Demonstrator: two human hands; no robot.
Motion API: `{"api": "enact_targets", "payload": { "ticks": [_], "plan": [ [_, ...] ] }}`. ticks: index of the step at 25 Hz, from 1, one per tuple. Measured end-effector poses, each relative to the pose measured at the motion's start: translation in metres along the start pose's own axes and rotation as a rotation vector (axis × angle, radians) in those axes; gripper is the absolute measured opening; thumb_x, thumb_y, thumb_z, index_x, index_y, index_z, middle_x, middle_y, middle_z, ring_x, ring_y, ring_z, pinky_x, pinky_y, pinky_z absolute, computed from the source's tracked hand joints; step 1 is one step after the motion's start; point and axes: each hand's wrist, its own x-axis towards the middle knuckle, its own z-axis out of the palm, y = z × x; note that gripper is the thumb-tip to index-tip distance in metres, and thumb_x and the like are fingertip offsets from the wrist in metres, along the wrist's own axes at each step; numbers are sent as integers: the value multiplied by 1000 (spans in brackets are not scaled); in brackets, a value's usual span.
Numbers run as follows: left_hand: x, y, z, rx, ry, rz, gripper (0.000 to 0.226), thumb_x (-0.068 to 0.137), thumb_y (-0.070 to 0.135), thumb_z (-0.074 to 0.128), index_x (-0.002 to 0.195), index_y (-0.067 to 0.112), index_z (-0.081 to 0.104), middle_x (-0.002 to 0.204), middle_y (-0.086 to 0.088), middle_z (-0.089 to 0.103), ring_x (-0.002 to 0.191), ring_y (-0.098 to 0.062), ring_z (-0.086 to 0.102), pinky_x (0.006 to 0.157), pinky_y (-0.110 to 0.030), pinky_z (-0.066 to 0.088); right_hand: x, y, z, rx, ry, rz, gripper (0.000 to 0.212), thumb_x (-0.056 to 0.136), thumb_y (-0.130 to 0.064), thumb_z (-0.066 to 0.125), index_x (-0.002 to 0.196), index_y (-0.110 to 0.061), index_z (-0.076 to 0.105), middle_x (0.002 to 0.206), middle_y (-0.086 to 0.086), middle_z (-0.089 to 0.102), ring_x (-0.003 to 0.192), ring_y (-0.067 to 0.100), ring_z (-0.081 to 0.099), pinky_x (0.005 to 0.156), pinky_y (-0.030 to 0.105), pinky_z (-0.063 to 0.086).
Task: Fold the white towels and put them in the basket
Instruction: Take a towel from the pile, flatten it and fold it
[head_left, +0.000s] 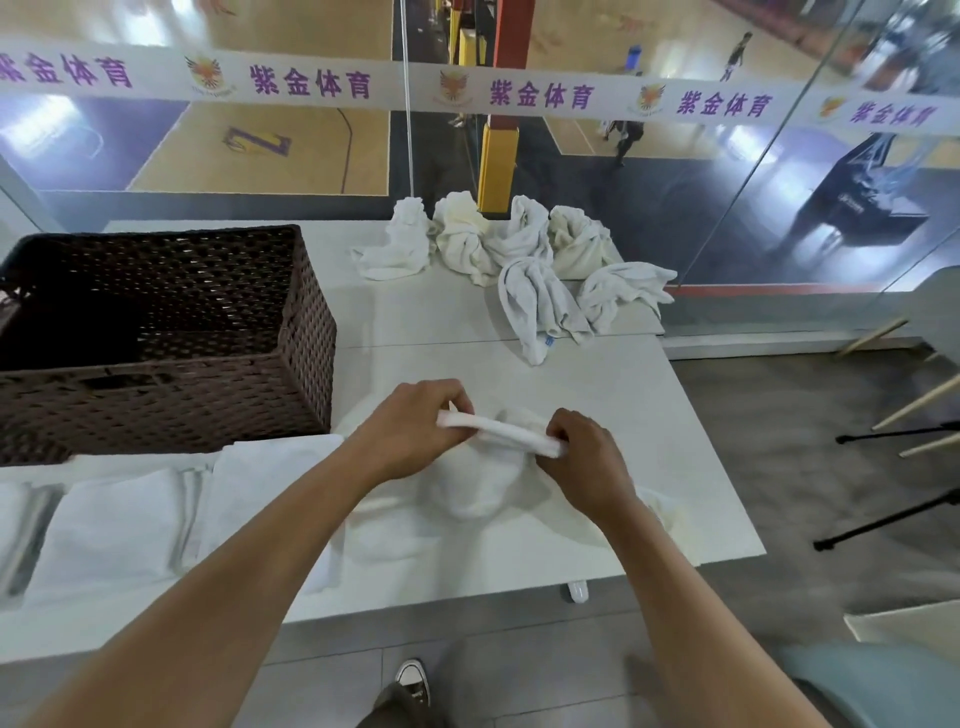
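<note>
A white towel hangs over the middle of the white table, its top edge stretched between my hands. My left hand pinches the left end of that edge and my right hand pinches the right end. Several crumpled white towels are heaped at the table's far side. Folded white towels lie in a row along the near left edge. The dark brown woven basket stands at the left, and nothing shows inside it.
A glass wall with a printed banner runs behind the table. Black tripod legs and wooden legs stand on the grey floor to the right. My shoe is below the table edge.
</note>
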Motion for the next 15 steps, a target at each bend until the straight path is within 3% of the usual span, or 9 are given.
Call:
{"api": "enact_targets", "payload": {
  "ticks": [3,7,9,12,14,15],
  "plan": [
    [-10,25,-3,-108,110,-1,13,88,37,72,85,29,61,71,8,56,61,-7,48,52,-20,32,-14,21,-29,37,29,23,35,79,-17,79,76,-17,44,75,-5,47,65,15,43,56,30,31],
    [-27,61,8,-176,247,-18,18,85,36,76,82,29,60,70,4,58,59,-5,46,51,-16,36,-37,59,-64,167,167,141,29,83,-4,71,79,-17,46,80,-1,52,67,18,46,59,31,36],
    [-36,77,17,-161,272,-15,17,84,36,78,81,29,62,70,2,59,60,-6,48,52,-16,36,-47,67,-69,165,119,150,25,85,-3,67,89,-20,50,80,-1,55,69,18,50,59,32,40],
    [-48,99,30,-189,415,-18,17,85,33,77,81,26,62,68,-3,57,57,-9,46,53,-22,36,-57,80,-69,14,65,85,19,87,-10,70,97,-21,59,84,-1,58,74,22,55,64,37,46],
    [-58,108,32,-228,517,-20,16,87,30,76,81,23,62,69,-4,57,57,-6,43,52,-20,35,-64,97,-74,-161,32,81,11,91,-20,69,85,-19,60,80,0,58,74,27,55,63,37,43],
    [-63,111,30,-240,559,-24,16,87,30,76,81,24,62,70,-4,57,58,-6,44,52,-20,35,-68,108,-77,-224,-6,121,21,94,-23,66,76,-19,56,75,0,56,71,27,52,60,36,38]
  ]
}}
